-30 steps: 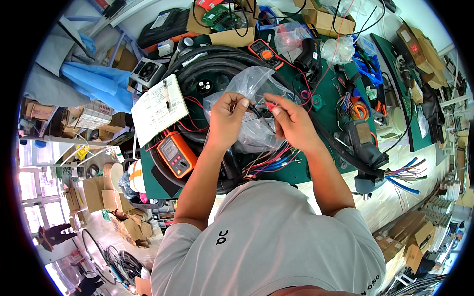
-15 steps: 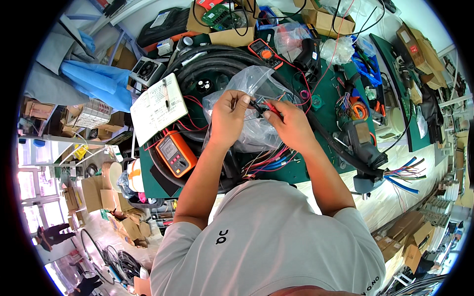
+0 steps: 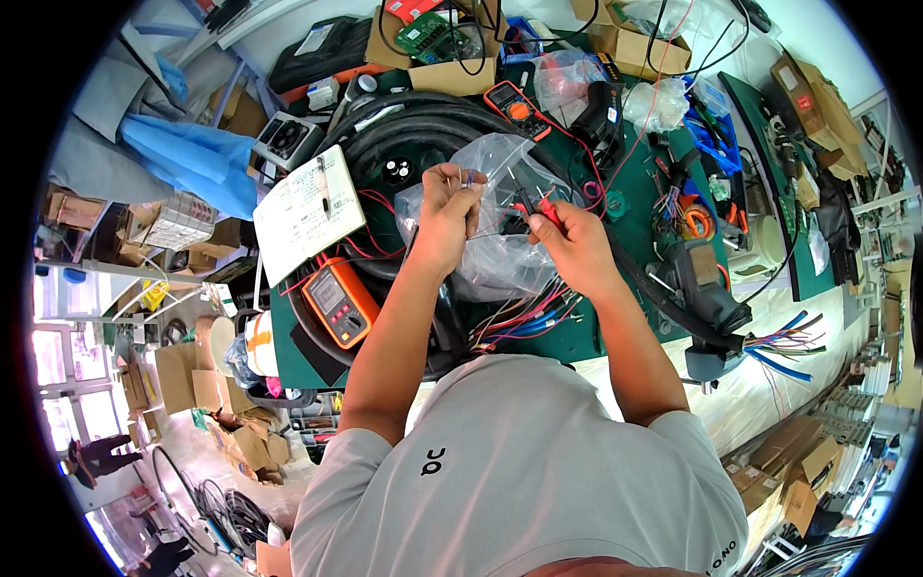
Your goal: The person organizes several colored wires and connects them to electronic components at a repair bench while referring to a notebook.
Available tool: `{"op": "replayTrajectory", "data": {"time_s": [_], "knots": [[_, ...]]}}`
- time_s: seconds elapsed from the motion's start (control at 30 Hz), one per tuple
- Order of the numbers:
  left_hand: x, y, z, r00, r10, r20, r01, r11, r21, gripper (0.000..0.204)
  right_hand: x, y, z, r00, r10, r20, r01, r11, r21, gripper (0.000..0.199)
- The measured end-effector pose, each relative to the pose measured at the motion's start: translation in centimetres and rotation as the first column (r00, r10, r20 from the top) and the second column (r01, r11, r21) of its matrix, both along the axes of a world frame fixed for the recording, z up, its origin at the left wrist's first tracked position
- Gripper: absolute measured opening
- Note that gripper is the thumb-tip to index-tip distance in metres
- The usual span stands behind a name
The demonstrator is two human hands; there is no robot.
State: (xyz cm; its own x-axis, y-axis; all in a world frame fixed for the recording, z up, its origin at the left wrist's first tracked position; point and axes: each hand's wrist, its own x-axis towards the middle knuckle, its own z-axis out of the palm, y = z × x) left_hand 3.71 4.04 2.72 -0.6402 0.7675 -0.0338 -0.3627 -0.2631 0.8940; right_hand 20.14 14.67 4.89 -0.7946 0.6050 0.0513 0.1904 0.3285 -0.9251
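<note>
My right hand [image 3: 575, 252] is closed around two test probes [image 3: 546, 213], one red and one black, their thin metal tips pointing up and away. Left of it, my left hand [image 3: 446, 219] pinches something small with a bluish bit at the fingertips, too small to name. Both hands are above a crumpled clear plastic bag [image 3: 495, 264] on the green table. An orange-framed multimeter [image 3: 517, 110] with red leads lies beyond them. A larger orange meter [image 3: 341, 300] rests left of my left forearm, with red leads at its top edge.
An open notebook [image 3: 310, 213] with a pen lies at left. Thick black cable [image 3: 413, 111] coils behind the bag. Loose coloured wires [image 3: 534, 317] spread near my body. To the right stand a grey-black connector [image 3: 707, 358], a blue bin [image 3: 711, 135] and wire bundles. Cardboard boxes [image 3: 452, 75] line the back.
My hands have moved apart. The black probe, earlier between both hands, is now beside the red one in my right hand. My left hand has turned, with the small piece at its fingertips.
</note>
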Motion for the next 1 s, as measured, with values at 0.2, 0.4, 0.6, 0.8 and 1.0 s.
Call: {"op": "replayTrajectory", "data": {"time_s": [0.2,0.4,0.6,0.8,1.0], "knots": [[-0.1,0.3,-0.9,0.989,-0.054,0.137,0.051,0.998,0.024,0.021,-0.3,0.0,0.2,0.999,0.025,-0.019,-0.025,0.999,0.022,0.023],[0.0,0.3,-1.6,0.998,-0.054,-0.022,0.054,0.999,-0.001,0.013,-0.4,-0.2,0.8,0.999,0.045,0.028,-0.046,0.999,0.010,0.024],[1.0,-0.4,0.0,0.440,0.193,-0.877,-0.494,0.868,-0.056,0.016,-0.1,-0.4,0.5,0.996,0.086,-0.022,-0.087,0.995,-0.043,0.025],[1.4,-1.2,2.3,-0.004,0.112,-0.994,-0.630,0.772,0.089,0.017,0.5,-0.3,-0.1,0.994,0.088,-0.057,-0.090,0.996,-0.027,0.023],[1.1,-1.0,0.8,0.824,0.048,-0.564,-0.171,0.971,-0.167,0.011,0.4,-0.8,0.3,0.990,0.111,-0.083,-0.113,0.993,-0.025,0.021]]}}
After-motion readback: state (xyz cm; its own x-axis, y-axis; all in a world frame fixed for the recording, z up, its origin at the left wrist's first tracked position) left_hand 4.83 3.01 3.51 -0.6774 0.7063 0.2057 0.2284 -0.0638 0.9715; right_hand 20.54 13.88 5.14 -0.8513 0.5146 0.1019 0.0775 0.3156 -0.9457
